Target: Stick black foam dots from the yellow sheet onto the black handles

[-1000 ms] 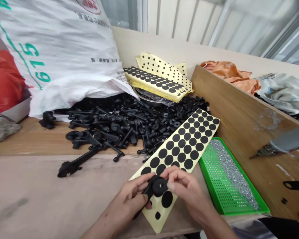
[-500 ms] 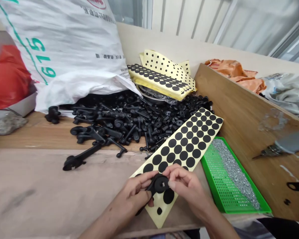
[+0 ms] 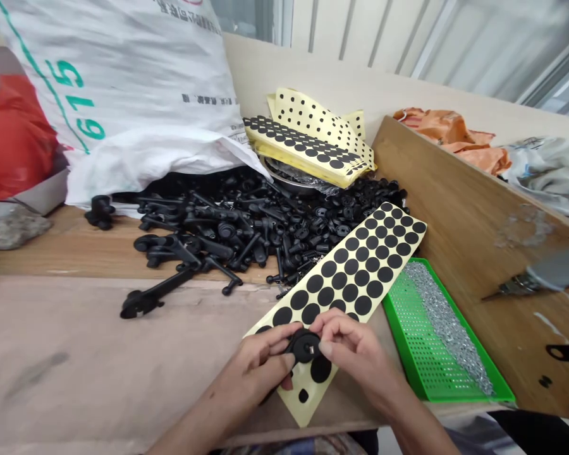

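Observation:
Between my two hands is a black plastic arm [image 3: 302,345] with a round, disc-shaped head facing up. My left hand [image 3: 260,363] grips it from the left, thumb on the near edge of the head and fingers along the far side. From the other side, my right hand [image 3: 344,341] pinches the rim of the same head with thumb and index finger. Whether a thin sticker lies between those fingertips I cannot tell. Beneath both hands, a cream backing sheet [image 3: 306,414] of black round stickers [image 3: 351,293] lies slanted across the table, partly covered by the hands.
A heap of black plastic parts [image 3: 227,230] spreads from a white sack [image 3: 146,76]. One longer black arm [image 3: 156,296] lies apart. At right, a green basket [image 3: 408,379] holds small metal pieces, beside a wooden board [image 3: 459,234]. A powered driver [image 3: 526,284] points left. More sticker sheets [image 3: 308,142] lie behind.
My left thumb has shifted up onto the edge of the round head, and the head has turned slightly. My right hand stays at its rim. The view has tilted a little.

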A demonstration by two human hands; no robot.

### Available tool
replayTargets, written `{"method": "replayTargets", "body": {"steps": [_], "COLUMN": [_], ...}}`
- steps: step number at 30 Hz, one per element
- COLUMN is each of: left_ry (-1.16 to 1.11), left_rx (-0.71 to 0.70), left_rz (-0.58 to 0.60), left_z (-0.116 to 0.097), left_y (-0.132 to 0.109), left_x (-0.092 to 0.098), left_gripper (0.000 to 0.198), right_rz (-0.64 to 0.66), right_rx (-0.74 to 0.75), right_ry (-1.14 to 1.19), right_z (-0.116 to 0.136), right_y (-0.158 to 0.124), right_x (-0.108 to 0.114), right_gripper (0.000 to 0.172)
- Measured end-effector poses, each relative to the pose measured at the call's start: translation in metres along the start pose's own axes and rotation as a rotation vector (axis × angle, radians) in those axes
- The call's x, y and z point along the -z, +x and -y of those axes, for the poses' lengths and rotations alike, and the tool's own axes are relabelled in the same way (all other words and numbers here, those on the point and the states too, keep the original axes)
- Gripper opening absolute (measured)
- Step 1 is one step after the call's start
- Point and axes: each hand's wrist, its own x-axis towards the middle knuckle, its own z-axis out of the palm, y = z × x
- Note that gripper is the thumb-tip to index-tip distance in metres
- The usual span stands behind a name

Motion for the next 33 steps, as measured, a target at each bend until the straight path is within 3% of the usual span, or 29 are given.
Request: {"method": "replayTargets", "body": {"steps": [8, 17, 20, 23, 26, 28, 30, 33], "left_ry": [0.047, 0.122, 0.069, -0.025, -0.073, -0.095, -0.097, -0.088], "left_rx": [-0.062, -0.136, -0.139, -0.114, -0.076, -0.077, -0.086, -0.078], "left_rz": [-0.043, -0.143, -0.176, -0.190, -0.189, -0.208, -0.218, -0.198], "left_z": [0.007, 0.023, 0.022, 0.019, 0.020, 0.021, 0.021, 0.018], "left_y": [0.002, 0.003, 0.000, -0.003, -0.004, -0.004, -0.005, -0.006], "left_x": [-0.005, -0.005, -0.005, -0.005, -0.003, -0.003, -0.005, -0.010], "left_gripper": [0.044, 0.035, 0.038, 0.041, 0.045, 0.046, 0.046, 0.044], "right_rz": [-0.009, -0.032, 0.025, 0.072, 0.017, -0.036, -0.043, 0.034], "right_rx": [0.030, 0.189, 0.096, -0.072, -0.182, -0.180, -0.126, 0.024], "right_ry": [-0.047, -0.239, -0.075, 0.263, 0.545, 0.594, 0.501, 0.123], "right_z": [0.002, -0.005, -0.005, -0.010, -0.019, -0.022, -0.022, -0.019], "right_y": [0.000, -0.002, -0.006, -0.008, -0.006, -0.005, -0.005, -0.008], "right_x": [-0.002, -0.006, -0.003, 0.002, 0.006, 0.006, 0.003, -0.008], "right_gripper": [0.010, 0.016, 0.011, 0.015, 0.024, 0.028, 0.029, 0.029]}}
